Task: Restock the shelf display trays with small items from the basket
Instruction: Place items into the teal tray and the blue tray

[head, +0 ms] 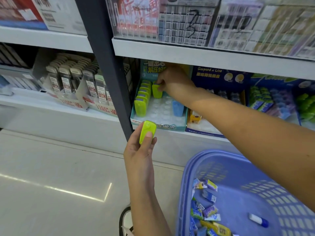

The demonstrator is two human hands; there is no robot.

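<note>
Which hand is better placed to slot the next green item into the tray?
Left hand, probably: it holds a green item in front of the tray; the right hand grips a second green item at its back.

Head camera looks forward and down, near shelf [187, 53] and basket [213, 155].

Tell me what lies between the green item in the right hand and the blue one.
Head view: only empty clear tray slots lie between the green item, pinched by the right hand, and the blue item.
</note>
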